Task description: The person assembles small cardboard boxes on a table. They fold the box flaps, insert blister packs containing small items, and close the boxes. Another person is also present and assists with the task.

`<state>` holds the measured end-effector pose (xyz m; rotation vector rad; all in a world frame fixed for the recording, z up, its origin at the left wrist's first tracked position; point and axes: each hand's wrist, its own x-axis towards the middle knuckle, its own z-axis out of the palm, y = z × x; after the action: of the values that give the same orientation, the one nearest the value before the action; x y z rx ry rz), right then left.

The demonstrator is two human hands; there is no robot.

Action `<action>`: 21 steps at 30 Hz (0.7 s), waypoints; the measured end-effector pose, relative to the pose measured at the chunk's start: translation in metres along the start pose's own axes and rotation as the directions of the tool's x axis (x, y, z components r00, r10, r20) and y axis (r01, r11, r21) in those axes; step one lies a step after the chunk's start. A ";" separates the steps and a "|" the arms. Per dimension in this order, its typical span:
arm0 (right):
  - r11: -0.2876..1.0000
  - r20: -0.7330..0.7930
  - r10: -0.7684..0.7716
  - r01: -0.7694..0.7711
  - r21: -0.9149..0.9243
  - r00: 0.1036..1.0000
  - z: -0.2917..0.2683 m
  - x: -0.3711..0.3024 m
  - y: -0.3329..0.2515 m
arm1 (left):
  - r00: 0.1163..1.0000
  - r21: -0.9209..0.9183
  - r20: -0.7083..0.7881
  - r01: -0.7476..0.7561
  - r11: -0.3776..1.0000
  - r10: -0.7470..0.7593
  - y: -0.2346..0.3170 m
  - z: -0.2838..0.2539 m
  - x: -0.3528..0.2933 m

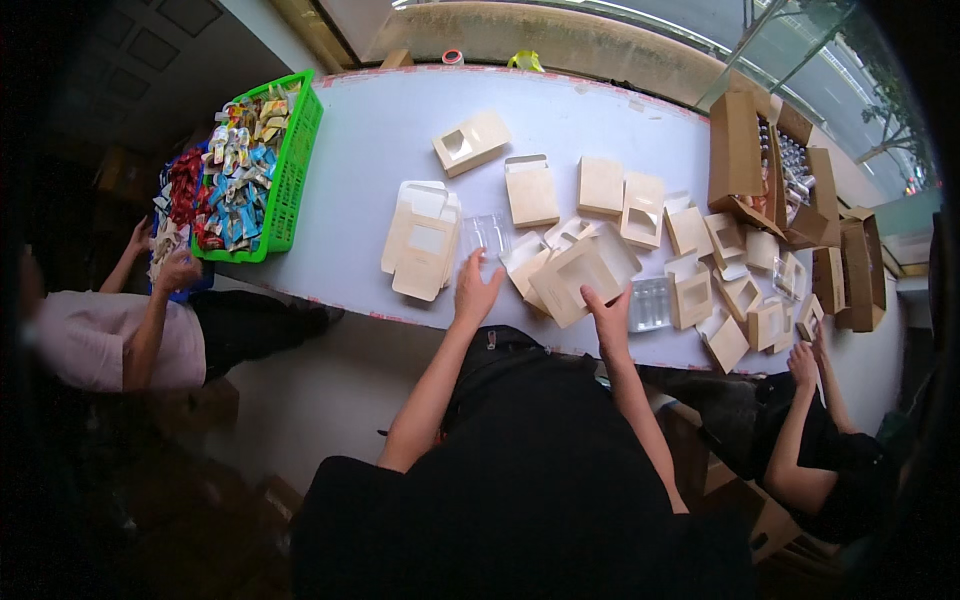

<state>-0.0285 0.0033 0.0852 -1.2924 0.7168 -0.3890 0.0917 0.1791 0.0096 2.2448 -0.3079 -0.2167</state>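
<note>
Windowed carton (572, 284), pale-brown card, in the right grip (610, 320) over the desk (350, 150).
Head view: right grip clamped on its near corner, thumb uppermost; left grip (478, 290) spread at a clear, ribbed plastic tray (487, 232), contact unclear. Hard thumb pressure could crease the thin-looking card; a sideways swing could knock loose cartons (600, 187).

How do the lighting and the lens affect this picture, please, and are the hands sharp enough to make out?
Head view: the window is bright, while the lower-left area sinks into deep shadow; head view: the far edge of the table bows and the corners go black; head view: the left hand and right hand are clear enough to make out.
</note>
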 end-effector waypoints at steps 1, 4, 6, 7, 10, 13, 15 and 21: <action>0.993 0.060 0.073 -0.067 -0.099 0.995 -0.006 0.007 0.008 | 0.989 0.212 -0.042 -0.127 0.969 0.139 -0.012 0.005 0.006; 0.959 0.141 0.038 0.004 -0.282 0.989 -0.002 0.025 0.019 | 0.918 0.515 0.008 -0.344 0.785 0.397 -0.036 0.015 0.025; 0.852 0.033 -0.074 0.081 -0.518 0.997 0.004 0.028 0.020 | 0.912 0.542 0.051 -0.368 0.756 0.407 -0.040 0.018 0.035; 0.730 -0.001 -0.226 0.169 -0.663 0.974 0.002 0.031 0.032 | 0.929 0.522 0.076 -0.346 0.780 0.362 -0.033 0.017 0.038; 0.631 -0.008 -0.374 0.248 -0.735 0.928 -0.003 0.025 0.022 | 0.959 0.259 0.017 -0.278 0.925 0.283 -0.011 0.008 0.043; 0.926 0.146 -0.156 0.197 -0.323 0.977 -0.022 0.018 0.010 | 0.991 -0.446 0.000 -0.120 0.887 0.134 0.053 -0.014 0.035; 0.993 0.188 -0.019 -0.004 0.121 0.982 -0.016 0.001 -0.013 | 0.907 -0.558 0.129 -0.267 0.785 0.400 0.101 -0.030 0.009; 0.905 0.145 0.038 -0.096 0.415 0.989 -0.027 -0.009 -0.063 | 0.589 -0.308 0.516 -0.550 0.776 0.622 0.173 -0.028 -0.027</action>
<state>-0.0455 -0.0263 0.1456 -0.8713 0.5246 -0.3728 0.0471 0.1001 0.1625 1.7701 -1.3310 -0.5649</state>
